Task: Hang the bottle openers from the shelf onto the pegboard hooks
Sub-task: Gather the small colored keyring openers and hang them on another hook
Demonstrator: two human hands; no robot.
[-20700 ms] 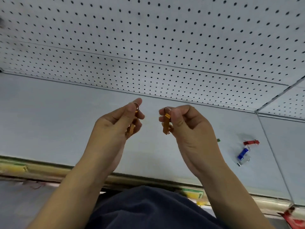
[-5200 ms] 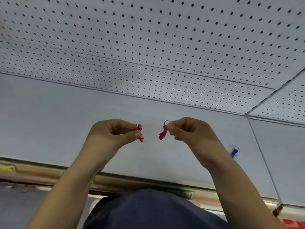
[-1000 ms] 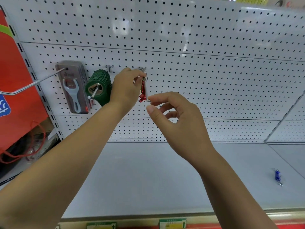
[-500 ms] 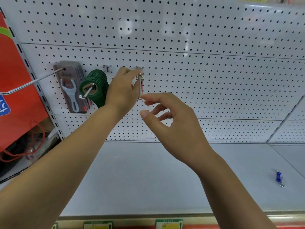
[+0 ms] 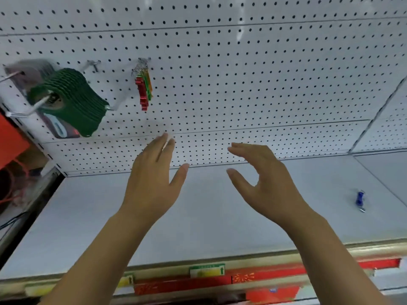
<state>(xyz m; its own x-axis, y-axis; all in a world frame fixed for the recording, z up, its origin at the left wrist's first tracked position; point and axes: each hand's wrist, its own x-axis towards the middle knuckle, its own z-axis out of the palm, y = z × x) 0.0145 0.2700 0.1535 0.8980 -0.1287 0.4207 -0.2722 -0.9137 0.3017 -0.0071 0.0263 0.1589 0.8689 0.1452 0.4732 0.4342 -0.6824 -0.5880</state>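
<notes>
Both hands have dropped away from the hook: left hand [image 5: 152, 183] fingers straight, right hand [image 5: 271, 186] loosely spread, both empty, above the shelf [image 5: 220, 227]. A blue bottle opener [image 5: 360, 199] lies near the shelf's right edge, probably next. The red opener [image 5: 142, 93] now hangs on the hook [image 5: 144, 60] with the others, upper left of the pegboard [image 5: 264, 84].

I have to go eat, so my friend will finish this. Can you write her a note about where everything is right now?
Left hand: open, empty.
Right hand: open, empty.
Done: a bunch of red, green and orange bottle openers hangs from one pegboard hook.
Left: one blue bottle opener lies on the shelf, far right. Pick it up and hang it.
</notes>
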